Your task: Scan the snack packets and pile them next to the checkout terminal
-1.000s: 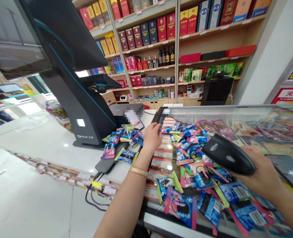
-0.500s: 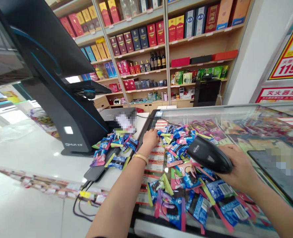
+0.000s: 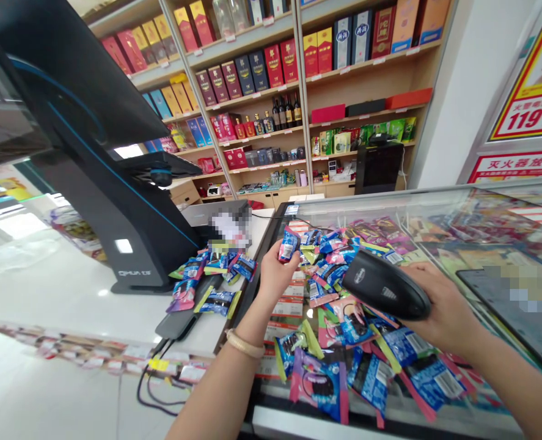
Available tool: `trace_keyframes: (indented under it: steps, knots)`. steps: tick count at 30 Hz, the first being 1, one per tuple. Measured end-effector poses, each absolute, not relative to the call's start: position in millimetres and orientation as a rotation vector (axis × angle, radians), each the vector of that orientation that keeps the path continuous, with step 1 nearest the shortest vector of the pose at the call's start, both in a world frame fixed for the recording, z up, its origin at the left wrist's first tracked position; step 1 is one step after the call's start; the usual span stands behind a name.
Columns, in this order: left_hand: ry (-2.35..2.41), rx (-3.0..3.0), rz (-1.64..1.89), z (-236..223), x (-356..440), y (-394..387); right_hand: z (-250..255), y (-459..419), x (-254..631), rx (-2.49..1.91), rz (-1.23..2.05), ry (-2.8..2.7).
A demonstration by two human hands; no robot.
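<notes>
The left hand [image 3: 275, 272] pinches one blue packet [image 3: 289, 243]; the right hand [image 3: 441, 300] grips a black scanner [image 3: 383, 284] over scattered packets [image 3: 319, 386].

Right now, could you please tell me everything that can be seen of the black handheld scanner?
The scanner is black and looks like smooth plastic, with a broad, rounded top. A small pale oval logo sits near its front end, and pale markings lie farther back, too small to read. It is gripped in the right hand, which hides most of the handle. Its front end points toward the person's left, over scattered snack packets. Whether it is lit cannot be seen.
</notes>
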State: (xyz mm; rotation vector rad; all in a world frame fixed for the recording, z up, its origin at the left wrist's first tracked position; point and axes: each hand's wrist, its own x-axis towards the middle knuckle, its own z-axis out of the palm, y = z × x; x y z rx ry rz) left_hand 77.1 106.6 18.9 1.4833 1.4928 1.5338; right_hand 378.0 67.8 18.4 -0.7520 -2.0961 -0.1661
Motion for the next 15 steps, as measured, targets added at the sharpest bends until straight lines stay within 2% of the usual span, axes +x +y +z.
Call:
trace_keyframes:
  steps: [15]
  knots:
    - [1.602,1.911,1.497,10.5,100.2,87.1,21.5,59.9,374.8,-0.766,-0.034,-2.197]
